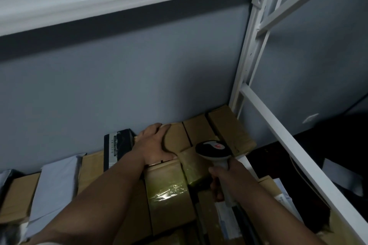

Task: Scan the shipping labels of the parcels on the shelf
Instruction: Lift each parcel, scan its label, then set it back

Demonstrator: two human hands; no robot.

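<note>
Right hand: the right hand (220,182) is nearest, low and right of centre; its grip is closed round the pale handle of the scanner (214,150); the fingers wrap the handle from the left side
Scanner: upright in that grip, its dark rounded head tilted forward and down over the parcels; a small red mark shows on the head; a yellow-green glow falls on the parcel tops just left of and below it
Lit parcel: a brown box sealed with shiny tape (169,191) lies between the two forearms, the glow strongest on its tape; whether a label sits there cannot be told
Left hand: the left hand (154,145) reaches further in, palm down, fingers spread and straight; its grip is open, pressing flat on the top of a cardboard box (177,137), the thumb along the box's near edge
Parcels on the left: grey plastic mailer bags (53,185) stand on edge among brown boxes; a dark packet with white print (116,145) stands just left of the left wrist
Parcels behind: further brown boxes (229,125) lie packed side by side against the back wall, touching one another
Shelf: white metal frame (247,61), an upright post at the right and a rail overhead; the wall (129,85) behind is grey-blue
</note>
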